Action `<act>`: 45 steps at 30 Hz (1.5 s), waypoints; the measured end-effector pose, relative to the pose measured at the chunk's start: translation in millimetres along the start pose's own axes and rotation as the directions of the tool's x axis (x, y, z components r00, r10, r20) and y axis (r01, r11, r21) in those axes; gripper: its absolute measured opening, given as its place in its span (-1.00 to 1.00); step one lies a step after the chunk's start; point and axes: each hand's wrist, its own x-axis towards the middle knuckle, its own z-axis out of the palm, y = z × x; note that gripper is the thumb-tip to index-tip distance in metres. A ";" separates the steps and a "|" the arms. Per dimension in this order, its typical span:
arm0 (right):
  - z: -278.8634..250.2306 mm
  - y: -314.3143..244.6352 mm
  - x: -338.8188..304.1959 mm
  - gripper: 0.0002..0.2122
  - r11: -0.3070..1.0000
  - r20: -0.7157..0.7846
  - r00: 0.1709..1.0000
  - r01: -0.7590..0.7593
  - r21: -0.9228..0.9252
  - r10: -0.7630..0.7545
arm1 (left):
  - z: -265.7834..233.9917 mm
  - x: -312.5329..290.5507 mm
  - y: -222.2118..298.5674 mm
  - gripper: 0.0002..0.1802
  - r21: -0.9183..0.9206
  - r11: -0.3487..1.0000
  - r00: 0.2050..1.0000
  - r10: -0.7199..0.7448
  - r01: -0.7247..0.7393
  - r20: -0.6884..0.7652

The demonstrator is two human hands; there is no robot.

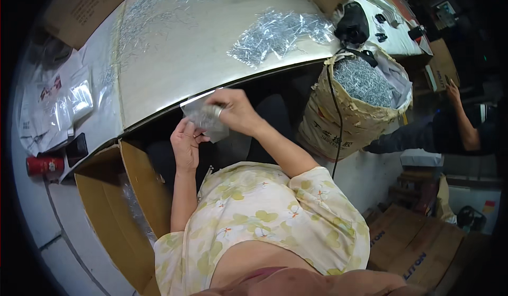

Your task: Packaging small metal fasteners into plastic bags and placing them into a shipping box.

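A small clear plastic bag (217, 132) hangs between my hands, just off the table's front edge and above my lap. My left hand (185, 143) pinches the bag's left side between thumb and fingers. Over the bag's upper part, my right hand (237, 111) is closed with curled fingers, and motion blurs its fingertips. Something silvery shows at those fingers, too smeared to name. Filled clear packets of thin silver metal pins (275, 35) lie heaped on the table beyond my hands. Loose pins (153, 18) are scattered across the table's far left.
To the right stands a worn sack (330, 113) with silver pins (365, 82) at its top and a black cord over it. An open cardboard box (114, 206) is at my left, near a red can (45, 165) and flat plastic bags (55, 103). Another person's hand (453, 90) touches a carton (443, 63).
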 end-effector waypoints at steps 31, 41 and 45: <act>114.8 131.5 346.4 -0.40 0.422 0.360 0.931 0.301 -0.855 0.065 | -124.2 81.6 108.3 -0.29 0.932 -0.240 0.825 0.557 0.271 -0.096; 45.9 107.7 226.9 -0.48 0.479 0.451 0.892 0.406 -0.778 -0.022 | -98.2 57.7 86.8 -0.74 0.988 -0.108 0.709 0.688 -0.108 0.153; 17.0 85.2 209.5 -0.54 0.716 0.209 0.976 0.104 -0.691 0.061 | -98.4 79.3 112.3 -0.66 0.951 -0.028 0.627 0.758 0.309 -0.182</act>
